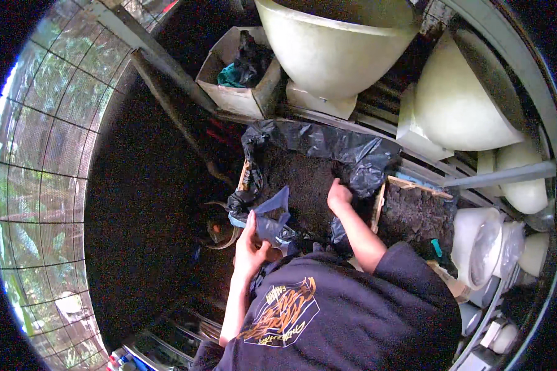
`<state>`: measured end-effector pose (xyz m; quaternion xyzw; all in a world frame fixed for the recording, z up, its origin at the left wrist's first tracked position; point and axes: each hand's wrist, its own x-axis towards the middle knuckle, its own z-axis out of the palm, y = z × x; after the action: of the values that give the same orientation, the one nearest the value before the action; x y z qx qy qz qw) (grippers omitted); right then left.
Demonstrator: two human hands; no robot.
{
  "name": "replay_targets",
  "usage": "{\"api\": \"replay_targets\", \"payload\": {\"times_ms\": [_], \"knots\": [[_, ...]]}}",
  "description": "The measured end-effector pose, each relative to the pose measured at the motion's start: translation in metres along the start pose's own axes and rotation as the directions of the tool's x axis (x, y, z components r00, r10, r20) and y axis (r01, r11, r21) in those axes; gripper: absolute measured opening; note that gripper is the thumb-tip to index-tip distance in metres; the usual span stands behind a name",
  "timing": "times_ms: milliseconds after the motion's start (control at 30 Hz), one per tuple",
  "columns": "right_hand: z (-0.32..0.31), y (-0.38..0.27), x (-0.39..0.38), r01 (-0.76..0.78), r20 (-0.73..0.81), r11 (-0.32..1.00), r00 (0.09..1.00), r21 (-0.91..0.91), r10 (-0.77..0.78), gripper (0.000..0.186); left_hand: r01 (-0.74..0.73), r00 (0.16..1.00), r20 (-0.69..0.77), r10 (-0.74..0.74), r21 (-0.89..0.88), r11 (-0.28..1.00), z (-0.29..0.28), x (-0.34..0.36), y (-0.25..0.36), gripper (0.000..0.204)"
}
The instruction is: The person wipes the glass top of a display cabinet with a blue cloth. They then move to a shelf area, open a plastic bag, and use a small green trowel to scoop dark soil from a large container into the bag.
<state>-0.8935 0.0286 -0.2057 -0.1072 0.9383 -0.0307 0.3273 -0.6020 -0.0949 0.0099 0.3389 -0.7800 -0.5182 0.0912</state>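
Note:
A wooden tray lined with black plastic [319, 135] holds dark soil [297, 179]. My left hand [252, 247], at the tray's lower left, is closed on a small translucent grey-blue plastic bag [272, 210] that stands open above it. My right hand [339, 195] reaches into the soil near the right side of the lined tray. Its fingertips are down in the dark soil, so I cannot make out what they hold. A second box of soil [414, 219] adjoins on the right, with a small teal tool [436, 246] on it.
Large white planters [334, 55] stand on the rack above and to the right. A cardboard box [260, 93] with bags sits behind the tray. A metal bar [501, 174] crosses at right. Stacked white pots [473, 247] are at lower right. A mesh wall [40, 185] lines the left.

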Motion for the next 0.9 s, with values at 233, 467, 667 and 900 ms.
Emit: {"api": "replay_targets", "payload": {"times_ms": [233,467,667,900], "knots": [[-0.028,-0.01,-0.057,0.122,0.164,0.974,0.982,-0.193,-0.09,0.048,0.045,0.998,-0.03,-0.048,-0.105,0.993,-0.001,-0.006,0.0,0.087],[-0.095,0.008,0.031,0.079,0.205,0.981,0.978,-0.175,-0.042,0.049,0.052,0.994,-0.088,-0.059,-0.083,0.995,-0.012,-0.019,-0.025,0.089],[0.004,0.005,0.051,0.039,-0.102,0.993,0.994,-0.108,-0.05,0.044,0.045,0.994,-0.094,-0.059,-0.142,0.989,-0.011,-0.012,-0.019,0.088],[-0.042,0.051,0.044,0.188,0.159,0.975,0.973,-0.116,-0.169,0.045,0.06,0.987,-0.13,-0.094,-0.245,0.968,-0.007,-0.02,-0.021,0.084]]}}
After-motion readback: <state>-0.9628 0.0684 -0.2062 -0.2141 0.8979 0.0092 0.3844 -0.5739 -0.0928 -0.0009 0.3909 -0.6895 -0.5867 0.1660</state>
